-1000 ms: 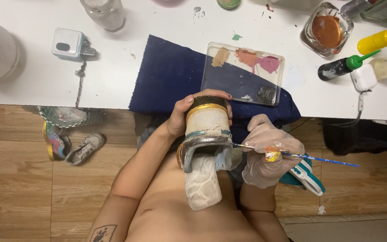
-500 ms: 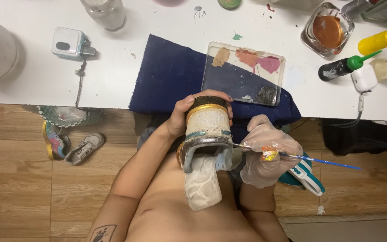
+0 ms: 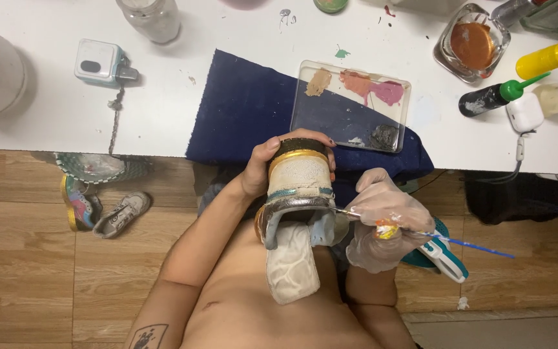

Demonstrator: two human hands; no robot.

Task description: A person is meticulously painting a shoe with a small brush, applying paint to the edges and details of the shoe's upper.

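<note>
My left hand (image 3: 258, 169) grips a tall sculpted piece (image 3: 295, 213) with a black top, a gold band, a cream body and a silver-grey collar, held upright over my lap. My right hand (image 3: 382, 220), in a clear glove, holds a thin paintbrush (image 3: 466, 243) with a blue handle. The brush tip touches the silver collar on the piece's right side. A clear rectangular palette (image 3: 350, 106) with tan, pink and dark grey paint lies on a dark blue cloth (image 3: 247, 110) just beyond the piece.
The white table (image 3: 195, 64) carries a glass jar (image 3: 150, 18), a small white device (image 3: 100, 63), a glass dish of orange-brown paint (image 3: 471, 44), yellow (image 3: 547, 59) and black squeeze bottles (image 3: 489, 98) and a white charger case (image 3: 524, 113). Shoes (image 3: 101, 210) lie on the wooden floor at left.
</note>
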